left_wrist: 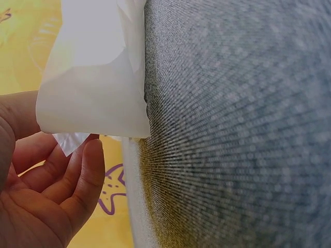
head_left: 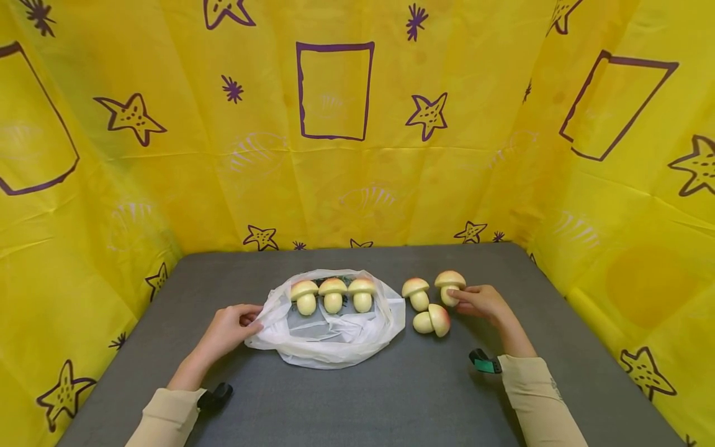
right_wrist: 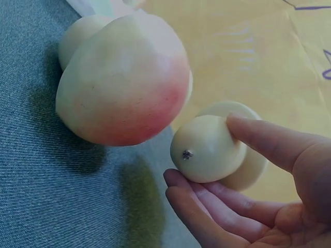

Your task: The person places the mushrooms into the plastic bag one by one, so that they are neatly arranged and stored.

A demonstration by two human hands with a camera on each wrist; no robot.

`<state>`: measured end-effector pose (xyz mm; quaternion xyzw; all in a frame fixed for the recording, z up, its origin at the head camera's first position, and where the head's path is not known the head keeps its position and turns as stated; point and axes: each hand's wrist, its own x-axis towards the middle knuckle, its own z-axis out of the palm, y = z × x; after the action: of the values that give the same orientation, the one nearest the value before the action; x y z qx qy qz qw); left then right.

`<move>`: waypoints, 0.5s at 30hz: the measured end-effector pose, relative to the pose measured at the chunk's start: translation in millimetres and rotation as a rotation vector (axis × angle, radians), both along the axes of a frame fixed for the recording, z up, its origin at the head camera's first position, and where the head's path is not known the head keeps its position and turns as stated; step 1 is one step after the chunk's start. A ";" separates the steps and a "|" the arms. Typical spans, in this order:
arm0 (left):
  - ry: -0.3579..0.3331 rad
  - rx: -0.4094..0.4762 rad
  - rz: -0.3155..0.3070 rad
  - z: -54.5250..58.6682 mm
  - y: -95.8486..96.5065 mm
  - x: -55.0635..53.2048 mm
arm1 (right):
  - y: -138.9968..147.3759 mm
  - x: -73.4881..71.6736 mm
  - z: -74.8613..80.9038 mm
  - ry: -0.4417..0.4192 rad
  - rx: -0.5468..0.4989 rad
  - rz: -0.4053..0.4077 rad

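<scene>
Bag [head_left: 335,355] gapes wide, left hand [head_left: 231,326] holding its edge.

Sleeves [head_left: 539,397] — cut off below, left hand [left_wrist: 45,202] — thumb [left_wrist: 20,112] tip hidden behind bag [left_wrist: 93,101]

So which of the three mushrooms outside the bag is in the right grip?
The rear right mushroom: the right grip holds its stem and touches neither the front mushroom nor the rear left mushroom.
</scene>
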<state>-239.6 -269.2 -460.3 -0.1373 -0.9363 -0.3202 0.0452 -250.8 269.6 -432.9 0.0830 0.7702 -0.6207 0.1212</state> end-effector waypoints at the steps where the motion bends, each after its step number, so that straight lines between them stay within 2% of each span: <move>1: -0.001 0.001 -0.001 -0.1 -0.1 0.1 | -0.2 0.8 1.5 0.002 0.003 -0.003; 15: 0.006 0.003 0.000 0.1 -0.4 0.5 | -2.4 10.9 21.7 0.054 0.137 0.009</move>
<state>-239.1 -269.6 -460.2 -0.1379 -0.9357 -0.3210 0.0483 -240.0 267.3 -411.2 0.0710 0.8141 -0.5682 0.0974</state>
